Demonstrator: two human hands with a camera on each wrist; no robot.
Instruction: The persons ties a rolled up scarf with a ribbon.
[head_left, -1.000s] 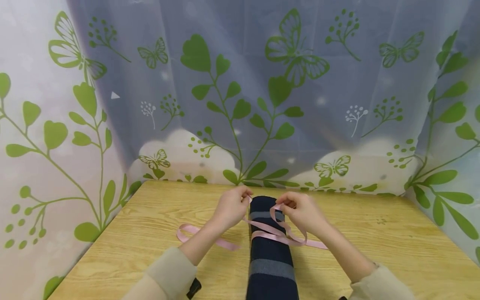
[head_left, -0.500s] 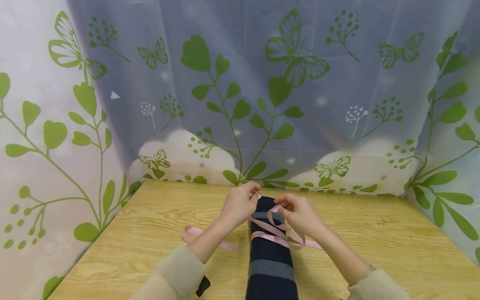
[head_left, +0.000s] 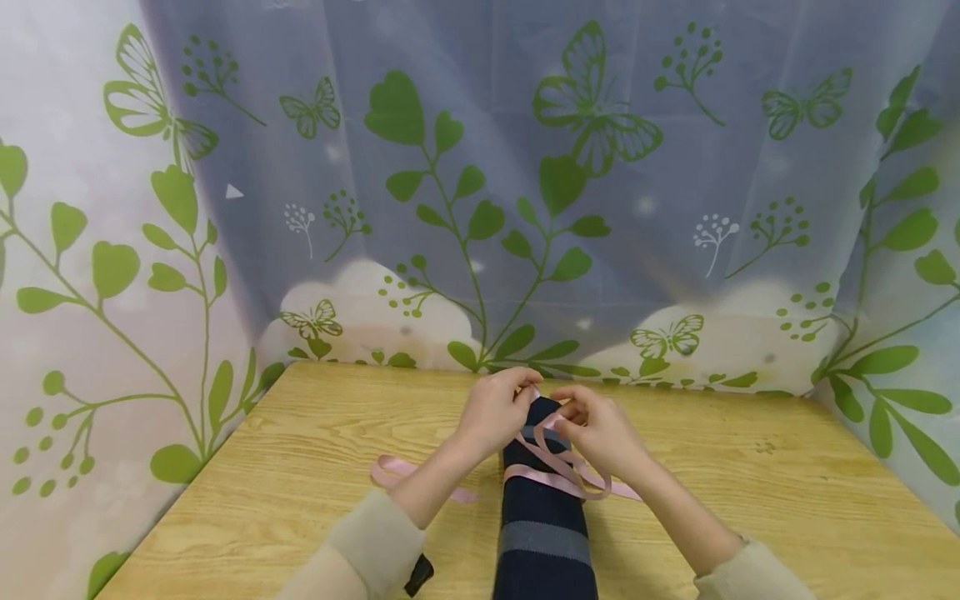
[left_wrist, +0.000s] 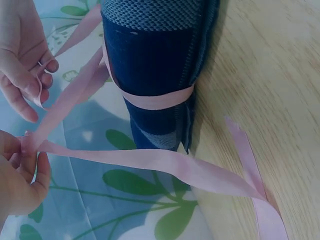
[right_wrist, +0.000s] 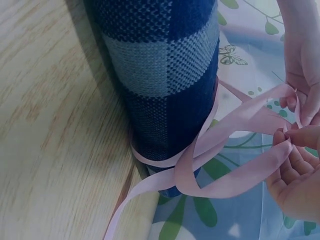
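Observation:
A dark blue knitted roll [head_left: 543, 508] with grey bands lies lengthwise on the table. Pink ribbon [left_wrist: 157, 101] goes round it, with loops and loose ends above. My left hand [head_left: 495, 412] pinches one length of ribbon over the roll's far end; its fingertips show in the left wrist view. Close to its right, my right hand [head_left: 603, 429] pinches a ribbon loop [right_wrist: 240, 175] between thumb and fingers. The hands are near each other but apart in the head view. One ribbon tail [head_left: 390, 471] curls on the table at left, another [head_left: 626, 490] extends to the right.
The wooden table [head_left: 750, 500] reaches back to a blue-grey curtain [head_left: 495, 208] printed with green leaves and butterflies. A small black object [head_left: 418, 575] shows beside the left sleeve [head_left: 375, 537]; its kind is unclear.
My left hand has moved right, over the roll's far end and closer to the right hand, carrying its ribbon. The right hand has hardly moved. The left tail has slid slightly right.

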